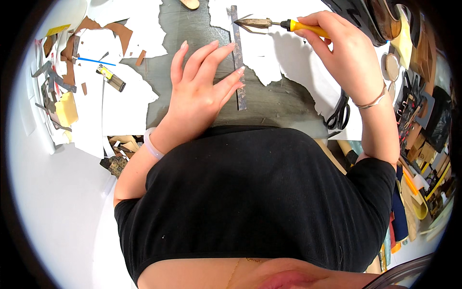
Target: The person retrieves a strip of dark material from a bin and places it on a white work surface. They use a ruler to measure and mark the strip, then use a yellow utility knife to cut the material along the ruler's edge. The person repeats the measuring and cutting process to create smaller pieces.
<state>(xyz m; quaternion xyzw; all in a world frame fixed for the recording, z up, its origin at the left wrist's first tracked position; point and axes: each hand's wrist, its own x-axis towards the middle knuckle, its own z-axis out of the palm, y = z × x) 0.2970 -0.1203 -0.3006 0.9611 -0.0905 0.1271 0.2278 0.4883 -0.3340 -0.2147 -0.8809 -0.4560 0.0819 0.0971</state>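
My left hand (202,84) lies with its fingers spread at the left side of a long, narrow, dark patterned strip (241,100), fingertips touching or close to its edge. The strip, perhaps leather, runs lengthwise away from me over the table. A soldering iron (308,30) with a yellow handle and a browned metal tip is in my right hand (344,45). The fingers are closed around that handle. Leftward, the pointed tip reaches the far part of the strip; whether it touches cannot be made out. A shadow of the tool falls on the white paper below.
Torn white paper (134,86) covers parts of the grey table (284,108). At left are a lighter (111,78), a thin blue stick (96,61), brown scraps (120,36) and a yellow block (66,110). Black-handled scissors (338,115) lie at right, near crowded tools and materials.
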